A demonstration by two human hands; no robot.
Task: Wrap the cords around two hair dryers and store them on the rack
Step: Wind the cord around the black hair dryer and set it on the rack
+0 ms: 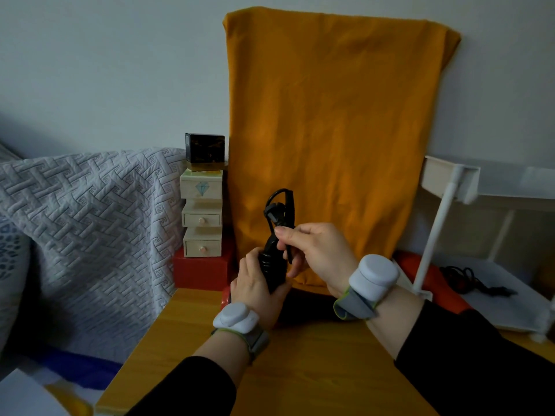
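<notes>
My left hand (258, 285) grips the black handle of a hair dryer (274, 265), held upright over the wooden table (192, 340). Black cord turns circle the handle. My right hand (315, 250) pinches the black cord (283, 205) just above the handle, and a loop with the plug sticks up past my fingers. The dryer's body is hidden behind my hands. On the lower shelf of the white rack (444, 211) at the right lies a second dryer, red-orange (435, 283), with its black cord (474, 280) loose on the shelf.
An orange cloth (330, 130) hangs against the wall behind my hands. To its left, small wooden drawer boxes (201, 223) and a black box (205, 151) are stacked on a red box (204, 271). A quilted grey cover (90, 235) lies at the far left.
</notes>
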